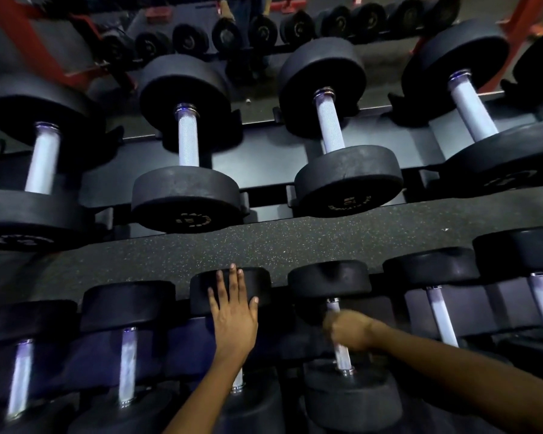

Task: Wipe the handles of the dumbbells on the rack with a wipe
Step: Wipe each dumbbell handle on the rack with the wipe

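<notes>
Black dumbbells with silver knurled handles lie in two rows on a rack. My left hand [234, 314] rests flat, fingers straight and spread, on the far head of a lower-row dumbbell [201, 292]. My forearm hides most of that dumbbell's handle. My right hand [348, 332], blurred, grips the handle [341, 355] of the neighbouring dumbbell [329, 277] to the right. I cannot see a wipe; whatever is inside the fist is hidden.
The upper row holds larger dumbbells [187, 170] on black saddles. Speckled rubber flooring [295, 242] shows between the two rows. More lower-row dumbbells [127, 364] sit to either side. A mirror behind reflects another dumbbell rack [264, 29] and red frames [29, 36].
</notes>
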`<state>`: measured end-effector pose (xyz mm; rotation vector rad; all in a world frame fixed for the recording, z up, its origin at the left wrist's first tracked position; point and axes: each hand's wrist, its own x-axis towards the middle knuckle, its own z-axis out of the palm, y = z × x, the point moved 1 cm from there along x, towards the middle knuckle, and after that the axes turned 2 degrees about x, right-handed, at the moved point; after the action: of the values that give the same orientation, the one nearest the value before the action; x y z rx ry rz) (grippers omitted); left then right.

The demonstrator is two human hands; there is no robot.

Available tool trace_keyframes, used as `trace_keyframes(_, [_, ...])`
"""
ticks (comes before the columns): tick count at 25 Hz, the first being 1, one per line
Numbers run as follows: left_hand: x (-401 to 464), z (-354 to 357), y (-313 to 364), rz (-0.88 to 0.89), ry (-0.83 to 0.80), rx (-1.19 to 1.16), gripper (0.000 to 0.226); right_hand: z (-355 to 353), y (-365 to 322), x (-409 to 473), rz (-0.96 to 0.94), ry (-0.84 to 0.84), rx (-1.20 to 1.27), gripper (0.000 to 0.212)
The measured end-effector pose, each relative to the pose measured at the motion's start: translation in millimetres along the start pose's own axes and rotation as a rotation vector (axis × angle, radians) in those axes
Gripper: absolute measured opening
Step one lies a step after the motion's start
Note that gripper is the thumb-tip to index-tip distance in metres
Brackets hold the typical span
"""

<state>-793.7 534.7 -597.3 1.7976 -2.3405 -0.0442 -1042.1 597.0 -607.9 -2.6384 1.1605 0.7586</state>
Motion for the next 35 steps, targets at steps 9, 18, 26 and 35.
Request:
trace_keyframes(9, [1,4,-3,-0.014,-0.064,0.013,0.068,-2,-40,28,0.101,-0.251,-0.081,0.034])
trace_keyframes(18, [3,2,-4,0.004,-0.095,-0.013,0.069,43,27,-38,-0.202,0.124,0.092,0.037])
trace_keyframes(26, [8,-1,-8,0.022,-0.173,0.005,0.082,66,16,-32,-0.234,0.302,-0.011,0.037])
trace_keyframes(35, [10,-6,-4,-0.014,-0.287,-0.047,0.083,65,19,-62,0.809,0.586,1.027,0.039])
